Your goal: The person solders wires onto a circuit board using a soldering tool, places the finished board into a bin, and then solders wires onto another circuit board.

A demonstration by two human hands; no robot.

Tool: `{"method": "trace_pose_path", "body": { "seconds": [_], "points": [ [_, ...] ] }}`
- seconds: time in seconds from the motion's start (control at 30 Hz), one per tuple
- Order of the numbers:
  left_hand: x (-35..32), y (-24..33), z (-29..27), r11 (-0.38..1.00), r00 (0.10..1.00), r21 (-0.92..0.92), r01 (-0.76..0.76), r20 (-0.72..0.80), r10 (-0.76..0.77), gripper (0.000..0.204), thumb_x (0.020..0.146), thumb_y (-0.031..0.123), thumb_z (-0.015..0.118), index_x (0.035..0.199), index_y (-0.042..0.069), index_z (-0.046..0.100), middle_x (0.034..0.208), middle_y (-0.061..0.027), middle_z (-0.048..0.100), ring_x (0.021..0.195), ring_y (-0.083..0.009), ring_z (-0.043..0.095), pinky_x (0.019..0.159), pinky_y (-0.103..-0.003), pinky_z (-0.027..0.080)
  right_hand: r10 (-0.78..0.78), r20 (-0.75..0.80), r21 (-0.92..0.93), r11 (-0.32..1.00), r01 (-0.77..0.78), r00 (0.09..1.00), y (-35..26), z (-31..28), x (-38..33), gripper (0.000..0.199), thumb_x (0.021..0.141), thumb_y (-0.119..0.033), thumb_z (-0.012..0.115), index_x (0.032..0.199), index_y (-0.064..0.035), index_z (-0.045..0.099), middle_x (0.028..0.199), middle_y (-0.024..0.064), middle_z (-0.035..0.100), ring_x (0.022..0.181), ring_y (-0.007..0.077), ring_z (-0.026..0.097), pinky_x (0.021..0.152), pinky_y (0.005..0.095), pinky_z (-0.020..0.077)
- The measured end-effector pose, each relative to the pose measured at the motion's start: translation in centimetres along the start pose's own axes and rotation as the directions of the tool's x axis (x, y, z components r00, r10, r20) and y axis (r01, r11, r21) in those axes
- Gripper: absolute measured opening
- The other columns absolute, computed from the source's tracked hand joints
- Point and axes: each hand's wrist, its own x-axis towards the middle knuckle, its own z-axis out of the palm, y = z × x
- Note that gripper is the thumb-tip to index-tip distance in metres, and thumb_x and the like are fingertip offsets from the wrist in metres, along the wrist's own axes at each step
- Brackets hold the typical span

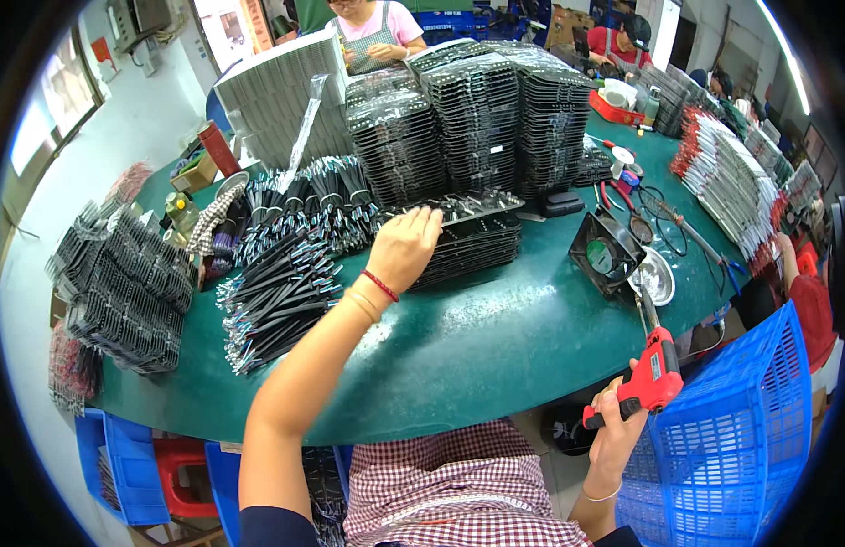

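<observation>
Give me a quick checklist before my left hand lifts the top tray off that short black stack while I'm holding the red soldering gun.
1. Left hand on the short tray stack: ok, fingers rest on the top tray.
2. Firm grasp on the tray: cannot tell.
3. Right hand grips the red soldering gun: ok.
4. Gun tip away from the left arm: ok.
5. Green table in front bare: ok.
6. Tall tray stacks behind stable: cannot tell.
</observation>
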Motion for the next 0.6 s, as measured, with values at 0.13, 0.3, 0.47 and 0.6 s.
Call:
{"method": "trace_pose_path", "body": {
  "seconds": [0.13, 0.3, 0.47, 0.6],
  "points": [
    [2.4, -1.1, -3.4, 0.995, 0.982, 0.091, -0.043, -0.179, 0.059, 0.025, 0.087, 0.014, 0.058, 0.108, 0.000, 0.062, 0.105, -0.0131, 0.068, 0.098, -0.0221, 0.066, 0.082, -0.031, 0.053, -0.054, -0.023, -0.028, 0.998, 0.053, 0.998, 0.0, -0.5, 0.2, 0.063, 0.083, -0.006, 0.063, 0.137, 0.0033, 0.032, 0.084, 0.0020, 0.047, 0.069, 0.0096, 0.047, 0.067, 0.0259, 0.0434],
    [2.4, 1.9, -13.0, 0.952, 0.982, 0.302, 0.055, 0.158, -0.107, 0.054, 0.083, 0.009, 0.056, 0.136, 0.009, 0.048, 0.080, -0.0064, 0.066, 0.067, -0.0174, 0.065, 0.062, -0.029, 0.052, -0.019, -0.038, 0.013, 1.000, 0.020, 0.999, 0.0, -1.3, 0.4, 0.061, 0.084, -0.006, 0.063, 0.136, 0.0026, 0.032, 0.086, 0.0024, 0.047, 0.070, 0.0094, 0.047, 0.067, 0.0264, 0.0434],
    [0.6, 3.0, -20.8, 0.985, 0.702, 0.109, -0.134, 0.712, 0.017, 0.039, 0.078, 0.010, 0.056, 0.116, 0.008, 0.064, 0.055, -0.0049, 0.058, 0.053, -0.0196, 0.062, 0.049, -0.036, 0.048, -0.017, -0.028, 0.040, 0.999, 0.019, 0.999, 0.2, -1.6, 0.8, 0.060, 0.085, -0.005, 0.062, 0.137, 0.0009, 0.033, 0.087, 0.0028, 0.048, 0.070, 0.0093, 0.047, 0.067, 0.0270, 0.0433],
    [2.7, 0.3, -19.7, 0.974, 0.239, -0.226, 0.023, 0.947, 0.214, 0.020, 0.077, 0.011, 0.053, 0.071, -0.001, 0.067, 0.060, -0.0146, 0.064, 0.063, -0.0254, 0.068, 0.056, -0.038, 0.053, -0.019, -0.019, 0.093, 0.995, 0.021, 1.000, 0.5, -1.4, 0.8, 0.060, 0.084, -0.002, 0.060, 0.137, 0.0019, 0.032, 0.086, 0.0029, 0.047, 0.071, 0.0098, 0.047, 0.067, 0.0268, 0.0437]
  ]
}}
